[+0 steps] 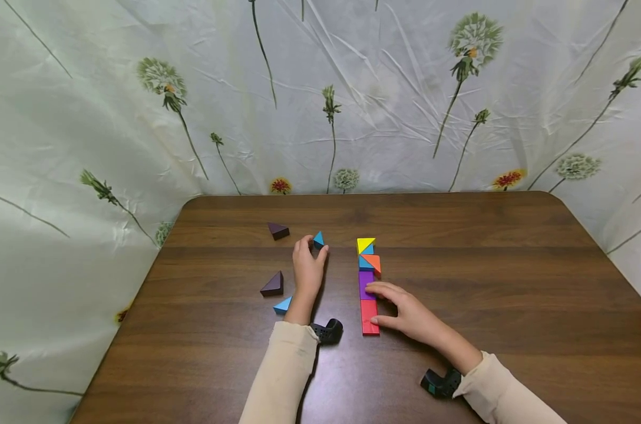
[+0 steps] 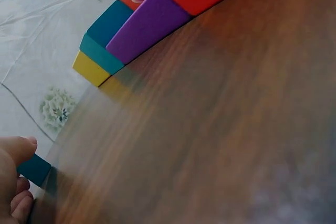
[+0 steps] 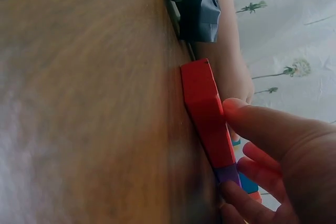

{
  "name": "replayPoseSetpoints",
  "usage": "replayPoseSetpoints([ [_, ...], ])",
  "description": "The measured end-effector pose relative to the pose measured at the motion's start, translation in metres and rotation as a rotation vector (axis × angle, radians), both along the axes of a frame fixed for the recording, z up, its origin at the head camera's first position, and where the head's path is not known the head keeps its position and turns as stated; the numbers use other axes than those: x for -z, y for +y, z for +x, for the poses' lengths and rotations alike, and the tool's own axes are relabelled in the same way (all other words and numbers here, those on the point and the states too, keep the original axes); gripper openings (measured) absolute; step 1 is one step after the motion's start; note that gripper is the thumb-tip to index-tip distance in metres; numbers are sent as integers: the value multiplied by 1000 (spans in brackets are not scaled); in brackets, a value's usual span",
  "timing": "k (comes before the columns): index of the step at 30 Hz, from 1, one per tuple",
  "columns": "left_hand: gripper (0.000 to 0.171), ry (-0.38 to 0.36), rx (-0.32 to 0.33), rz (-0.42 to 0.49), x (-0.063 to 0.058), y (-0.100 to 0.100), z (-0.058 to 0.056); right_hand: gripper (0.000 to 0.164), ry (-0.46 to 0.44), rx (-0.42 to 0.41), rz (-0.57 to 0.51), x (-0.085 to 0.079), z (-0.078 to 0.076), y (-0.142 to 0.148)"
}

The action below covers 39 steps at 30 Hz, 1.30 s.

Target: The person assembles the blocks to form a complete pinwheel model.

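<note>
My left hand is at the left of the row, thumb and fingers pinching a small blue triangular block; in the left wrist view the same block shows beside the thumb. A row of blocks runs away from me: a red block nearest, then a purple block, blue pieces with an orange triangular block jutting right, and a yellow triangular block at the far end. My right hand rests along the row's right side, thumb at the red block, fingertips on the purple one.
Left of the row, two dark triangular blocks lie apart on the brown wooden table. Another blue triangular block lies next to my left wrist. A flower-printed curtain hangs behind the table's far edge.
</note>
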State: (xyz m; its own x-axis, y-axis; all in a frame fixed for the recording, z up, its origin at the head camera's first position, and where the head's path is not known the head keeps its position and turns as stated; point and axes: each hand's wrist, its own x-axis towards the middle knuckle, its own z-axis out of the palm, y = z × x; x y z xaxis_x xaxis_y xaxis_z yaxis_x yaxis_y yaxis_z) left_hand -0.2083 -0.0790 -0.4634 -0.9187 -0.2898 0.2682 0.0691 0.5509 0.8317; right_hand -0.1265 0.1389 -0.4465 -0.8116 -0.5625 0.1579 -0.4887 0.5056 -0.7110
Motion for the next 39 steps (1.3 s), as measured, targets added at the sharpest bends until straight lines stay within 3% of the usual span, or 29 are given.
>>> replayPoseSetpoints([
  [8,37,28,8,-46,-1,0,1,56,-10,0,4,1,-1,-1],
  [18,37,30,129,-77,-3,10,7,56,5,-4,-3,1,-1,0],
  [24,37,10,201,-177,-2,13,7,56,-8,3,5,0,0,1],
  [28,38,-4,210,-220,-1,14,7,56,-5,2,4,0,0,1],
  [39,28,1,213,-181,-2,14,8,55,-5,-4,12,0,0,1],
])
